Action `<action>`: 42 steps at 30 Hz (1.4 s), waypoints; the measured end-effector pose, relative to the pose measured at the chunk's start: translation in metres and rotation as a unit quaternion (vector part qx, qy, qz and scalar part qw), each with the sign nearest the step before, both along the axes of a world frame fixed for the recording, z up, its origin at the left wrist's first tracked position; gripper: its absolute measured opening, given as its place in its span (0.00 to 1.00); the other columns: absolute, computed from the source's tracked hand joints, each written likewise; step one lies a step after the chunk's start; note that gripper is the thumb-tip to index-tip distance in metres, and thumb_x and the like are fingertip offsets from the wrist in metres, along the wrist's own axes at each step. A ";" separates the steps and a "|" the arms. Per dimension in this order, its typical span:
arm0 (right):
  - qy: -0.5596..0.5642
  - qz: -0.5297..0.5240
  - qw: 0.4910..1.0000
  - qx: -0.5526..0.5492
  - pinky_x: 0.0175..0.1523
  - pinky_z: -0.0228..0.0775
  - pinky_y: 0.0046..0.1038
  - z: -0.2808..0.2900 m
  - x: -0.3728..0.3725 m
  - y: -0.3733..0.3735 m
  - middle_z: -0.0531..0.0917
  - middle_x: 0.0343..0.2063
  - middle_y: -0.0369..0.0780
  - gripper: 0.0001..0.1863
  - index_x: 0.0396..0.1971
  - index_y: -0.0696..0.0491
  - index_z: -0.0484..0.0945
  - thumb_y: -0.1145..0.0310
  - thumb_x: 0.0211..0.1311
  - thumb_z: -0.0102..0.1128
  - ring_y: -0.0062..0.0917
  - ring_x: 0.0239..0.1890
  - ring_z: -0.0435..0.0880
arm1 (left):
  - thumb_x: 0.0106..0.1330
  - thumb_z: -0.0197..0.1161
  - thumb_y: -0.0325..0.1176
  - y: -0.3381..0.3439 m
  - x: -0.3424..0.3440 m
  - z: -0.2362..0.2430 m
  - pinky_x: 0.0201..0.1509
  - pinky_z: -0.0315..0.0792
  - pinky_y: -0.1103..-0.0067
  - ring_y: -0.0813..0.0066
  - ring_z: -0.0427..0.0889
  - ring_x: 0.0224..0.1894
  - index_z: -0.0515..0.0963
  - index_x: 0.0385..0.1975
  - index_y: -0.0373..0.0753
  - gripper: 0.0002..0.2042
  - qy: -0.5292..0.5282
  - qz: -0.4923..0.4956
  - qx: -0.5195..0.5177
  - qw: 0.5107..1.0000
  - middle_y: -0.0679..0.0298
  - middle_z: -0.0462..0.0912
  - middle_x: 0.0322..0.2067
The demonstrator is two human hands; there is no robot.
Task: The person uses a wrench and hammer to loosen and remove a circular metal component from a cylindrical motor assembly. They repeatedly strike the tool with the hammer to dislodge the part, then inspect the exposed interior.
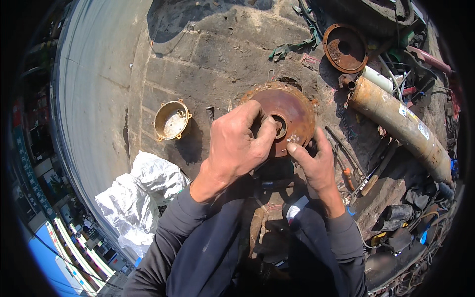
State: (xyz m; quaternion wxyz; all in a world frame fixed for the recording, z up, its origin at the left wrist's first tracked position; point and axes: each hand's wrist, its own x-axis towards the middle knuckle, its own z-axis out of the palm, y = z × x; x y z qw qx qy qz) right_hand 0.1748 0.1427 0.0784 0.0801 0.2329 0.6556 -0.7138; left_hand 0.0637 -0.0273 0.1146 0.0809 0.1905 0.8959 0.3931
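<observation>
A rusty, reddish-brown round metal housing [271, 99] with a hole at its centre is in front of me, above my knees. My left hand [235, 138] is closed at the hole, thumb and index finger pinched by its rim. Whatever is between those fingertips is hidden or too small to name. On the opposite side, my right hand [317, 166] grips the housing's lower right edge, its thumb on the face and its fingers at the rim. Small pale crumbs [293, 138] lie on the face beside that thumb.
To the left stand a round metal cup with lugs [171, 120] and a crumpled white sack [129, 203]. A rusty dish [345, 48], a long metal cylinder [396, 123] and an orange-handled tool [348, 178] lie to the right, near scrap and cables. A grey road runs along the far left.
</observation>
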 end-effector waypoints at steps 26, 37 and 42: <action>-0.011 -0.012 0.997 -0.080 0.66 0.70 0.31 -0.019 0.015 0.007 0.84 0.55 0.42 0.33 0.66 0.61 0.74 0.57 0.69 0.71 0.25 0.58 0.80 | 0.79 0.63 0.45 -0.018 -0.033 -0.060 0.62 0.75 0.76 0.75 0.82 0.55 0.80 0.62 0.28 0.24 -0.468 -0.010 0.320 0.824 0.59 0.86 0.54; -0.031 -0.049 0.995 -0.076 0.56 0.77 0.28 -0.030 0.052 0.038 0.84 0.46 0.41 0.29 0.54 0.60 0.77 0.52 0.66 0.73 0.24 0.49 0.83 | 0.74 0.67 0.42 0.009 0.014 -0.049 0.62 0.75 0.71 0.66 0.83 0.54 0.79 0.57 0.28 0.23 -0.346 -0.028 0.301 0.888 0.53 0.86 0.50; -0.027 -0.083 0.990 -0.114 0.53 0.78 0.25 -0.031 0.063 0.046 0.86 0.45 0.42 0.28 0.56 0.61 0.75 0.55 0.68 0.73 0.22 0.47 0.85 | 0.74 0.65 0.41 0.029 0.021 -0.046 0.64 0.71 0.64 0.51 0.81 0.55 0.80 0.52 0.29 0.19 -0.264 -0.070 0.271 0.923 0.47 0.84 0.48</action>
